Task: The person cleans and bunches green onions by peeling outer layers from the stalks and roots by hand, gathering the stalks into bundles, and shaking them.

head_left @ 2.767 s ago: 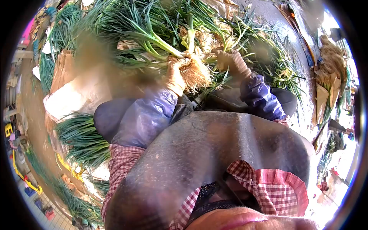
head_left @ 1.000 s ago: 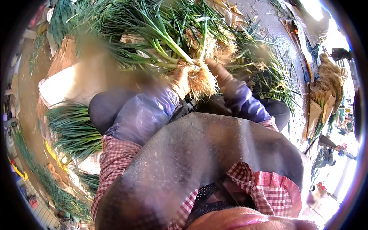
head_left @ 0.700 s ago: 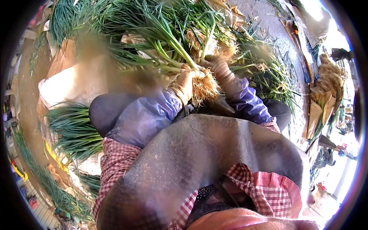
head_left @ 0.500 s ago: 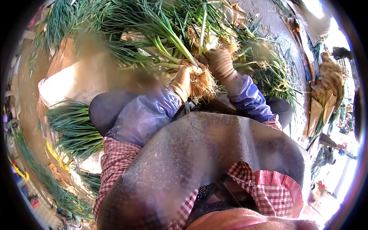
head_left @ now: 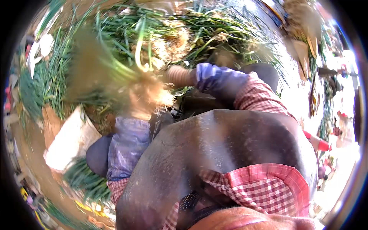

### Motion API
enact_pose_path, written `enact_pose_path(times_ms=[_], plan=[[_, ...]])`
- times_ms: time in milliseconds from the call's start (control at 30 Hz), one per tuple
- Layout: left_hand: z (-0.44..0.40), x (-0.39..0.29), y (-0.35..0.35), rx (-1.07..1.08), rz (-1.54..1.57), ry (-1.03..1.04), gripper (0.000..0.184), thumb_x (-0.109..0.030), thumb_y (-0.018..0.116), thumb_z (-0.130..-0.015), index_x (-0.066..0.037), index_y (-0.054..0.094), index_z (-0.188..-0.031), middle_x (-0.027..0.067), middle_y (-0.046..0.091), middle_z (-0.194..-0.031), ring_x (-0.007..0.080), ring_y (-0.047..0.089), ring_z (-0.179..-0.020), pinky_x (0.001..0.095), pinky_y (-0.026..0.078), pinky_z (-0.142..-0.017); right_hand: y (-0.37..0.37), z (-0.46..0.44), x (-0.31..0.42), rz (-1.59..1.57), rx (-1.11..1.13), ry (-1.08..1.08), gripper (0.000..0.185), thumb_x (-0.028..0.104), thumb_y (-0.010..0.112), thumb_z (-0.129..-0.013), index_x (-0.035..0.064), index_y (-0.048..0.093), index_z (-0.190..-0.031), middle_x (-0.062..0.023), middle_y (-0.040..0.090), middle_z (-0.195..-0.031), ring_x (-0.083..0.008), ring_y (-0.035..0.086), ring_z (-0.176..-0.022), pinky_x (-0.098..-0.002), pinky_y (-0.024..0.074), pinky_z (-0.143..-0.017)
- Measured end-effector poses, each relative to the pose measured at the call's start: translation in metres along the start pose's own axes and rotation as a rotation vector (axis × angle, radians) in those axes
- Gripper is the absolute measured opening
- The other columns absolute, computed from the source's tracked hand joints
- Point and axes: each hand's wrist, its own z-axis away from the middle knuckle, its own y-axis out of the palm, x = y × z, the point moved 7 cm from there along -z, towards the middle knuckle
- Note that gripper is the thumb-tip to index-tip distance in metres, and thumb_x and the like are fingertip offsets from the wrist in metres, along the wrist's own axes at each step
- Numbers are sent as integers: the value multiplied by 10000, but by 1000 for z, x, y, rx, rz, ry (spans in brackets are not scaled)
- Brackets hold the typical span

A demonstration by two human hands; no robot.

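A bunch of spring onions (head_left: pixel 128 74) with green leaves and pale, bushy roots (head_left: pixel 155 92) is held in front of me. My left hand (head_left: pixel 140 105), in a tan glove, is closed around its base, partly smeared by motion and covered by the roots. Just right of the roots is my right hand (head_left: pixel 179 76), gloved too, with its fingers curled in. What those fingers hold, if anything, is hidden. A single upright stalk (head_left: pixel 140 46) stands out above the bunch.
Loose spring onions (head_left: pixel 214 25) spread across the ground ahead, with another rooty clump (head_left: pixel 172 40) among them. A white sack (head_left: pixel 71 140) lies at the left, near a pile of green leaves (head_left: pixel 88 180). My dark apron (head_left: pixel 214 142) covers my lap.
The view has turned, so the scene sits differently. My left hand has come nearer with the bunch, and my right hand now sits lower, beside the roots.
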Motion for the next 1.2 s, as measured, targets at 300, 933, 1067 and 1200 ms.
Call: enact_pose_path(times_ms=[300, 933, 1067, 1200], plan=[[-12, 18, 29, 197, 110, -155, 315, -134, 526, -668, -3, 561, -953, 104, 595, -889, 241, 588, -775, 380, 523, -702, 49, 72, -167, 150, 320, 80, 616, 488, 629, -724, 179, 501, -1241, -108, 555, -1178, -277, 481, -1125, -508, 268, -980], [-17, -41, 49, 291, 131, 228, 550, -21, 557, -648, -69, 450, -1185, 93, 548, -852, 192, 578, -747, 345, 542, -597, -58, 142, -304, 113, 341, 133, 390, 259, 566, -830, 156, 532, -1204, -107, 611, -1037, -192, 575, -872, -335, 450, -758], [-11, -5, 32, 127, 303, -5, 640, -19, 561, -632, -15, 397, -1251, 111, 534, -871, 234, 567, -778, 375, 514, -710, -122, 104, -249, -178, 239, -239, 350, 211, 552, -852, 152, 538, -1197, -107, 623, -1007, -174, 594, -819, -298, 488, -711], [5, -1, 33, 185, 256, -21, 666, -61, 592, -663, -20, 367, -1288, 98, 498, -828, 243, 535, -726, 385, 482, -654, -191, -3, -195, -79, -39, -58, 101, 86, 495, -859, 80, 581, -913, -36, 580, -715, -104, 588, -686, -226, 510, -657]])
